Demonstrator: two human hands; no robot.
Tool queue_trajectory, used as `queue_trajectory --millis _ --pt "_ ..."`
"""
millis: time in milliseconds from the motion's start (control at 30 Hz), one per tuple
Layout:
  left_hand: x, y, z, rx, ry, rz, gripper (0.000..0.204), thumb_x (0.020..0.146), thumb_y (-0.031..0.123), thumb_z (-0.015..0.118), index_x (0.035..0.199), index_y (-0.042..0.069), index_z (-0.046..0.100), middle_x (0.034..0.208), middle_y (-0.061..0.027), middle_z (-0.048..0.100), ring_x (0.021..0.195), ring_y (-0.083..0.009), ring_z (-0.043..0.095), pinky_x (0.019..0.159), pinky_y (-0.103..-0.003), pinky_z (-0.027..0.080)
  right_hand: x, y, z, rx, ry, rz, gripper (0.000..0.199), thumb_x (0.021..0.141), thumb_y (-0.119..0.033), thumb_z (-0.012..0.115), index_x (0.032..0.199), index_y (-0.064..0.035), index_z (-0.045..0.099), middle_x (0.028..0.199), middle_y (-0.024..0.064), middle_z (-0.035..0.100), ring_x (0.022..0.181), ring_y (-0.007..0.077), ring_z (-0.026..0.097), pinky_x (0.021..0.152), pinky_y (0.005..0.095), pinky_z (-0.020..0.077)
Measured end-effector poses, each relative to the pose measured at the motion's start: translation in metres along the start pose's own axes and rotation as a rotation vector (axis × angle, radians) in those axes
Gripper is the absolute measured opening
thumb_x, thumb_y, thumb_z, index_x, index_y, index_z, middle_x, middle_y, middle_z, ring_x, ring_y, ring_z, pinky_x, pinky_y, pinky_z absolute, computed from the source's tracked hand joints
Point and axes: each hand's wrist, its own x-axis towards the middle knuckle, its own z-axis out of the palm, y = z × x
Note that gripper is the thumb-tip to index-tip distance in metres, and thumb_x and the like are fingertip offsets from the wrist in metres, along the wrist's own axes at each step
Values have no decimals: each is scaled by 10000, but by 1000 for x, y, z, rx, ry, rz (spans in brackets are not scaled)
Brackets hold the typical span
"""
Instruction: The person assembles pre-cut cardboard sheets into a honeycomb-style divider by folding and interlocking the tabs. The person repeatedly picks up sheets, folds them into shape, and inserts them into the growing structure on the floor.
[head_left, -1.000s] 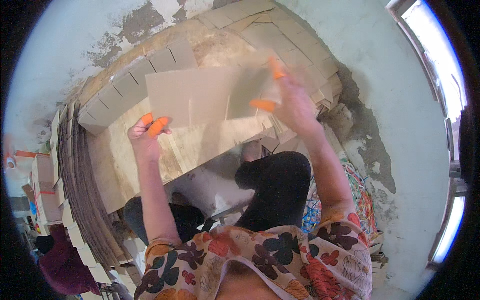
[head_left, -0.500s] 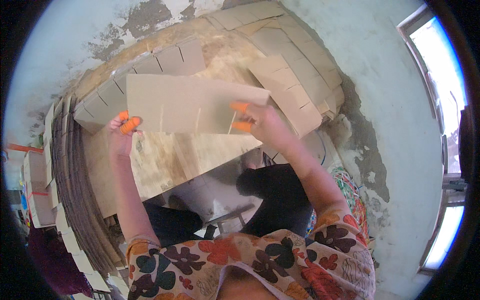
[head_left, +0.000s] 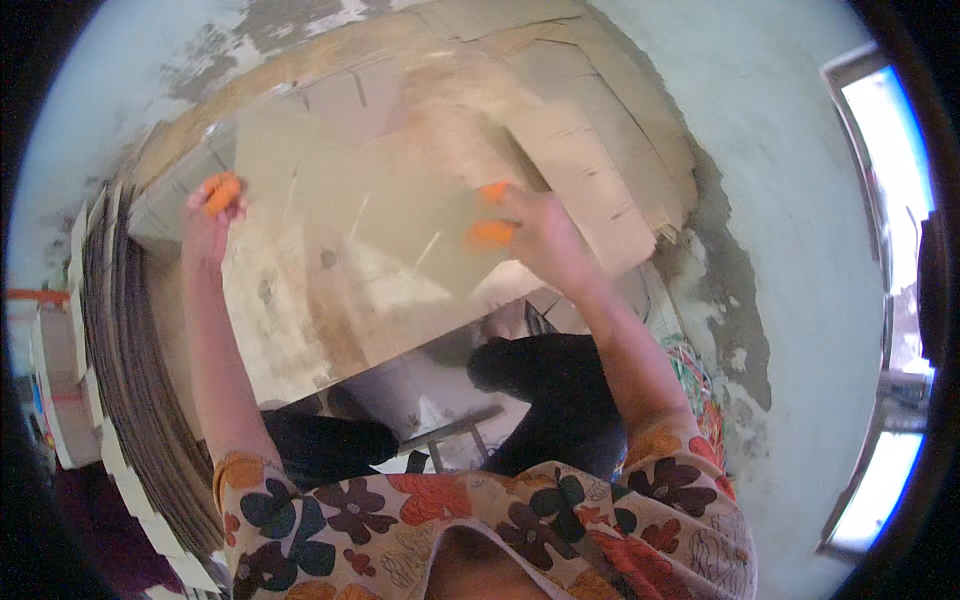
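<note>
A tan cardboard sheet (head_left: 345, 165), blurred by motion, is held tilted between my hands above the wooden board. Several pale slots show along its near side. At its left edge is my left hand (head_left: 213, 205), fingers curled closed and wearing orange finger covers; the exact contact is blurred. My right hand (head_left: 535, 225) grips the sheet's right end between thumb and fingers, which also have orange covers. The sheet hides part of the slotted cardboard row (head_left: 185, 195) behind it.
Below lies a stained wooden board (head_left: 290, 340). Slotted cardboard pieces (head_left: 590, 175) lie at the right, with larger flat sheets (head_left: 560, 75) behind. A tall stack of cardboard (head_left: 135, 330) stands at left. Colourful straps (head_left: 700, 385) lie near my right elbow, beside a peeling wall (head_left: 800, 230).
The cardboard sheet has swung from nearly level to tilted, its right end nearer me. My left hand has moved left and farther away; my right hand has shifted slightly.
</note>
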Motion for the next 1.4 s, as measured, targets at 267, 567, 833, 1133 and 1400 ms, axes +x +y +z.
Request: queue_trajectory --millis 267,567,833,1133,1400 --pt "71 9 72 986 159 574 367 783 291 702 1021 21 626 917 -76 648 869 -196 577 749 -306 462 27 -18 13 -154 465 167 427 861 -137 592 1251 -27 458 907 248 622 717 355 631 636 384 494" --pt "121 -28 132 1588 -37 682 509 752 323 687 1158 66 517 1198 -111 542 1138 -320 463 878 -453 418 21 -15 60 -82 229 133 556 861 -106 592 1363 -112 353 866 247 604 733 405 594 616 429 465" --pt "134 -16 133 1378 -57 614 206 815 46 576 1019 19 578 974 -135 616 840 -305 601 782 -375 464 17 3 54 -13 435 -55 630 835 -48 623 1386 -122 326 731 221 579 623 379 582 535 365 457" --pt "88 3 141 1125 -254 519 185 756 2 572 936 18 606 755 -154 623 755 -307 609 701 -369 481 19 3 35 -86 568 -17 642 831 -84 644 1392 -129 336 796 172 626 621 323 586 568 351 482" --pt "23 4 181 1197 -453 703 140 738 69 642 851 -14 631 805 -177 637 742 -291 621 667 -364 484 18 0 30 -30 494 -2 638 866 -86 561 1424 -166 262 708 203 588 610 369 583 527 413 450"
